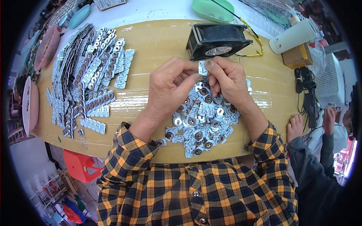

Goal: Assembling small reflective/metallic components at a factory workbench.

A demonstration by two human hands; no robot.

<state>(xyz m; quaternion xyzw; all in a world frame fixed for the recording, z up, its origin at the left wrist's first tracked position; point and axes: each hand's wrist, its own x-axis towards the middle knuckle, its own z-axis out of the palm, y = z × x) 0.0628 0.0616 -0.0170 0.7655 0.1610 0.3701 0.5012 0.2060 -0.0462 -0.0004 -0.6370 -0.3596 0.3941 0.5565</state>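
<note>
Hands, two, raised together over the middle of the table. Left hand (169,84) and right hand (225,77) both pinch one small metal piece (203,68) between thumbs and fingertips; the remaining fingers are curled in, and the piece stands upright just above the heap below.

Metal piece: flat, silvery, roughly rectangular, thin as foil-backed card; finer detail too small to tell.

Loose heap (201,122): many like pieces, silvery with dark round centres, lying jumbled directly under and in front of the hands, between the two forearms.

Stacked strips (88,75): the same pieces joined in rows, overlapped like shingles, on the left part of the table, well apart from the hands.

Fan (217,40): square, black plastic frame, lying tilted just beyond the hands; a yellow cable (253,33) runs from it.

Cardboard sheet (154,41): tan, smooth, covering a pale table (151,9) with a curved edge.

Further items: green dish (211,9) at the far edge; white cup (294,35) lying on a small brown box (298,55) at the right; white mesh basket (332,81); black cords (305,94).

Sleeves (196,188): yellow, orange and navy plaid. Another person's hand (295,126) rests on the right table edge. Red stool (81,165) on the floor, lower left.
</note>
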